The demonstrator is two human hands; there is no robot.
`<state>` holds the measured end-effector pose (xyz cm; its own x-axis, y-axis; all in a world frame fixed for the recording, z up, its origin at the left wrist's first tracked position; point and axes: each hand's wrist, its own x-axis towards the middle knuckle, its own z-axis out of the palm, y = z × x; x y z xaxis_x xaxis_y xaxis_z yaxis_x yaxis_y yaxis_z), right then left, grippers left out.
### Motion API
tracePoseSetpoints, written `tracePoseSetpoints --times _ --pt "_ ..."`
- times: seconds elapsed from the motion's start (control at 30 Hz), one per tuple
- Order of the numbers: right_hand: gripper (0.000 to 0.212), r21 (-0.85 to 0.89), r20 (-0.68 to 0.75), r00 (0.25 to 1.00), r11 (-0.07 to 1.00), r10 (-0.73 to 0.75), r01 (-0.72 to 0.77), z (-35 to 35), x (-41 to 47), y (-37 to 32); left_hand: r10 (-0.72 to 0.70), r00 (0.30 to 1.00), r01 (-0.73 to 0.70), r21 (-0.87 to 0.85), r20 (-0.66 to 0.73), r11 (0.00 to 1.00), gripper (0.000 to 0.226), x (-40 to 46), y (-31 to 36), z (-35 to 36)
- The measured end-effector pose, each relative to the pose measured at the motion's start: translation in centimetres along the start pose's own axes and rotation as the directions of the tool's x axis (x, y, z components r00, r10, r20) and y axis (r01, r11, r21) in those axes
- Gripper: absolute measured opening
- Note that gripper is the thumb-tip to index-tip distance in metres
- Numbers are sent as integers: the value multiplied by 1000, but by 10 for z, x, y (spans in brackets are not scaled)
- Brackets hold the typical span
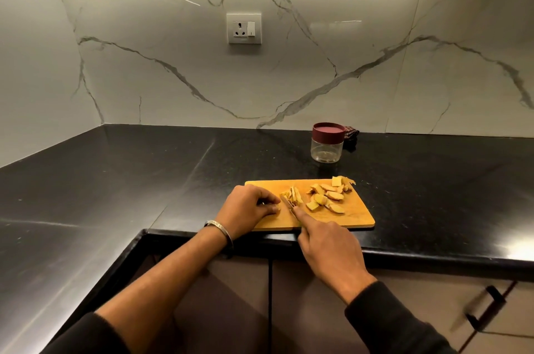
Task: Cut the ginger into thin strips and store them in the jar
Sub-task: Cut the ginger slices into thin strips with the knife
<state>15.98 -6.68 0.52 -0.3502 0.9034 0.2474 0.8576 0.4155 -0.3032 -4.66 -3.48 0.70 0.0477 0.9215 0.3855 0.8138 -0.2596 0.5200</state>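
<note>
Black counter [115, 180], wooden board [355, 219] at its near edge.
Right hand [329, 249] grips a knife [289, 207], forefinger along it; left hand [248, 207], fingers curled, pinches ginger [291, 196]; lidded jar [327, 146] stands farther back.

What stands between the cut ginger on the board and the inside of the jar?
The maroon lid is on the jar, so the ginger pieces cannot go in yet. The countertop between cutting board and jar shows nothing else.

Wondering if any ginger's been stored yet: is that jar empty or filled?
Empty. The jar stands upright with clear walls showing nothing inside, and its maroon lid is on.
</note>
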Motion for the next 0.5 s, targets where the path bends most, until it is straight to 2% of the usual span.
tracePoseSetpoints --times 0.23,0.5 --pt "54 12 6 1000 1000 -7 7 1 -1 1 115 993 -114 17 -30 993 12 -2 -6 4" --pt "55 13 30 999 1000 -16 16 -1 0 -1 249 962 -258 69 114 964 9 6 -8 -8"
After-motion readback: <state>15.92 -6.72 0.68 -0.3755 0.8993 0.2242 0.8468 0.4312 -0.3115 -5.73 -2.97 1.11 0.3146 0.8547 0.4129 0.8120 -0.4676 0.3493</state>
